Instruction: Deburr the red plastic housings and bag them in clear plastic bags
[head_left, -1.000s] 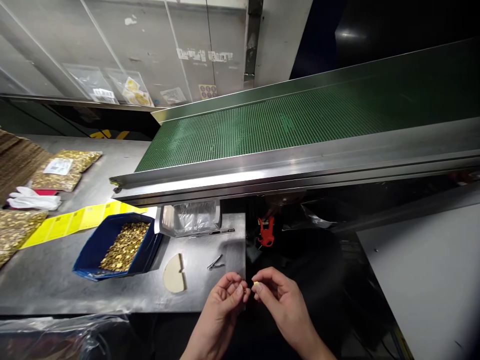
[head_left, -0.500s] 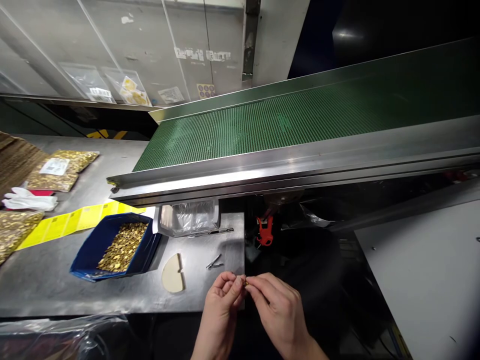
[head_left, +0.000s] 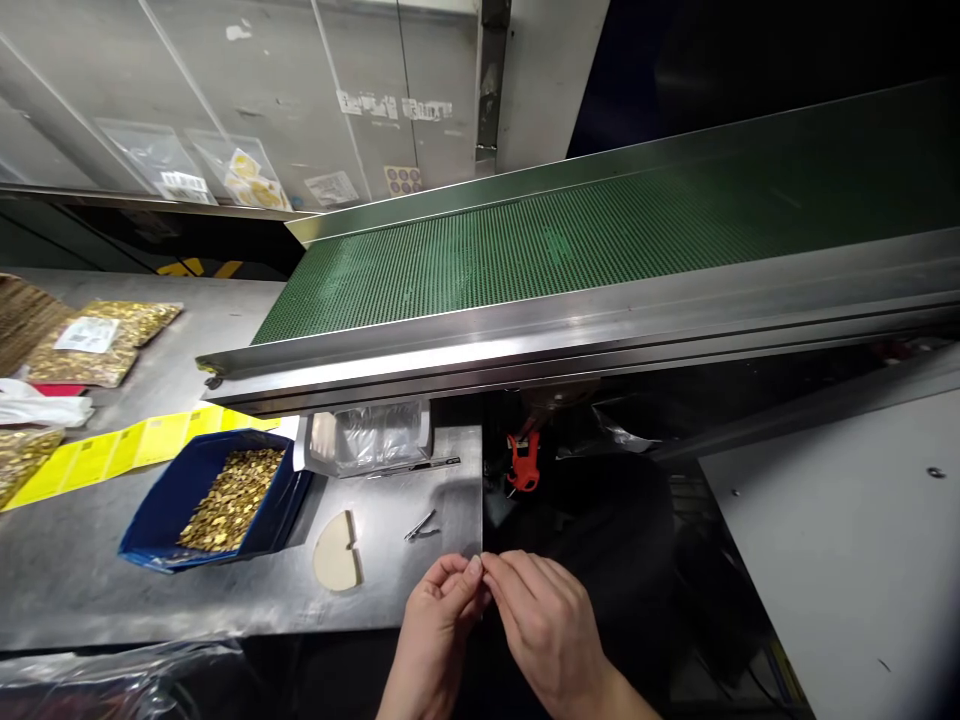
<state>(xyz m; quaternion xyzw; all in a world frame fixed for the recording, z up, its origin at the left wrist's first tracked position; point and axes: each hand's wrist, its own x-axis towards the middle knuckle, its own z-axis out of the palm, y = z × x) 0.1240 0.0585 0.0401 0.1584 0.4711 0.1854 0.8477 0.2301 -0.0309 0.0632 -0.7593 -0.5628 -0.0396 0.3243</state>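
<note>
Just past the front corner of the metal table, my left hand (head_left: 439,625) and my right hand (head_left: 544,620) meet fingertip to fingertip. Both are closed in a pinch on a small gold-coloured piece, which the fingers now hide almost wholly. A pair of small metal nippers (head_left: 421,528) lies on the table above my left hand. Left of them is a cream-coloured flat block (head_left: 337,553) with a notch in its right edge. A blue bin (head_left: 154,510) holds many small gold-coloured metal pieces (head_left: 232,500).
A green ribbed conveyor belt (head_left: 450,260) with metal side rails slants across above the table. Under it stand a clear plastic-lined tray (head_left: 371,435) and a thin dark pen-like tool (head_left: 427,467). Yellow label strips (head_left: 124,455), a bag of gold pieces (head_left: 105,340) and a red tool (head_left: 523,462) lie around.
The view has shifted slightly, so the table things appear a little further left. My right fingertips have closed in against the left ones, covering the gold-coloured piece that showed between them.
</note>
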